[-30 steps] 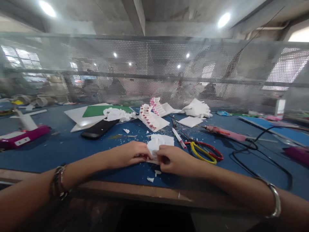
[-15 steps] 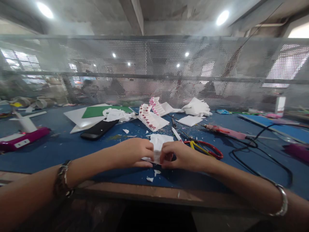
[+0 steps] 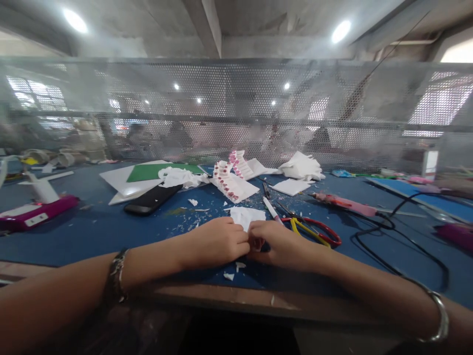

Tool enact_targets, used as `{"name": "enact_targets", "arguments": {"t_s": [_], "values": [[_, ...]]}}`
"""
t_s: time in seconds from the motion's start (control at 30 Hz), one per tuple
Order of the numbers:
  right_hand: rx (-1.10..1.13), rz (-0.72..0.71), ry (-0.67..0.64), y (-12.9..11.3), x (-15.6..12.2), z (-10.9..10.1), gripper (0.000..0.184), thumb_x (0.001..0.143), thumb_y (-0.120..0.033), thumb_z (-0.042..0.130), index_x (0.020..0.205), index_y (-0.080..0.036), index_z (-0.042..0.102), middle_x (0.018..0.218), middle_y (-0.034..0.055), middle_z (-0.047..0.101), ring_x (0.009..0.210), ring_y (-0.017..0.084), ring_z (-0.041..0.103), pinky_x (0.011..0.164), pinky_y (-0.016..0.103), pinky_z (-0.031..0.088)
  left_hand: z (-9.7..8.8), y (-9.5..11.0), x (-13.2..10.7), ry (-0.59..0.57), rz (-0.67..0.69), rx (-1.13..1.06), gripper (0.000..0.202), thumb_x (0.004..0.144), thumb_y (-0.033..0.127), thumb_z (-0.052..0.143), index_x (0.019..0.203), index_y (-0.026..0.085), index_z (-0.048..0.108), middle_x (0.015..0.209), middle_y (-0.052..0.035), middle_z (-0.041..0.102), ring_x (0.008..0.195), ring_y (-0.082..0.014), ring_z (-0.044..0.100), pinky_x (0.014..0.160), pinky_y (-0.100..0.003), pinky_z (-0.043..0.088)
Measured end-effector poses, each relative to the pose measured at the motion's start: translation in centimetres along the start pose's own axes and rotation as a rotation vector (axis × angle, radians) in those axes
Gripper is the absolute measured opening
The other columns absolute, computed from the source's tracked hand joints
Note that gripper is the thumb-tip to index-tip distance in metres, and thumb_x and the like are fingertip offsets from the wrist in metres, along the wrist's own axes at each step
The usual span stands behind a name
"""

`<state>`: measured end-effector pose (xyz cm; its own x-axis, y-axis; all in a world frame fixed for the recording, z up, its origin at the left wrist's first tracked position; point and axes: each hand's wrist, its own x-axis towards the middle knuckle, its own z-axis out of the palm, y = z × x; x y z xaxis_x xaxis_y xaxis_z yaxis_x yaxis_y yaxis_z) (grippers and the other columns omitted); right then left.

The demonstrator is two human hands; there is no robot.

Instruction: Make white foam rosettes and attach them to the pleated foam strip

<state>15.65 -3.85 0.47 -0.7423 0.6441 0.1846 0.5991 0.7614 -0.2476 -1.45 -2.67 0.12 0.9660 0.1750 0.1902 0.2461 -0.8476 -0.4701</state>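
A white sheet of thin paper [image 3: 247,216] lies on the blue table near its front edge, its near part covered by my fingers. My left hand [image 3: 223,241] is closed at the sheet's near end, fingertips against my right hand. My right hand [image 3: 275,246] pinches at the same spot with curled fingers; the exact edge between the fingertips is hidden. Right beside it are a white pen [image 3: 271,208], red-handled scissors [image 3: 327,230] and a yellow-handled tool [image 3: 305,231]. Small torn paper scraps [image 3: 229,276] lie just below my hands.
Folded papers with dark red and pink pieces [image 3: 234,186] stand behind. A black phone [image 3: 152,199], green sheet [image 3: 151,171] and crumpled tissue [image 3: 181,177] are on the left. On the right lie a pink hot tool [image 3: 347,204] with a looping black cable [image 3: 414,260] and a tissue stack [image 3: 301,166].
My left hand has moved right, up against my right hand, and its fingers have closed over the paper's near part. My right hand has hardly moved.
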Motion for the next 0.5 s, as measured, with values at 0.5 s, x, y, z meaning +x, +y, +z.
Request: {"name": "enact_targets", "arguments": {"t_s": [0.5], "values": [[0.005,0.154,0.381,1.2,1.9,-2.9,0.009,0.075,-0.02,0.049,0.07,-0.015,0.054,0.065,0.0009,0.057,0.061,0.01,0.05,0.058,0.022,0.037,-0.8,-4.8,1.4,0.235,-0.383,-0.538,0.012,0.078,0.021,0.046,0.074,0.013,0.055,0.067,-0.0019,0.057,0.065,-0.0106,0.05,0.062,-0.021,0.038]]}}
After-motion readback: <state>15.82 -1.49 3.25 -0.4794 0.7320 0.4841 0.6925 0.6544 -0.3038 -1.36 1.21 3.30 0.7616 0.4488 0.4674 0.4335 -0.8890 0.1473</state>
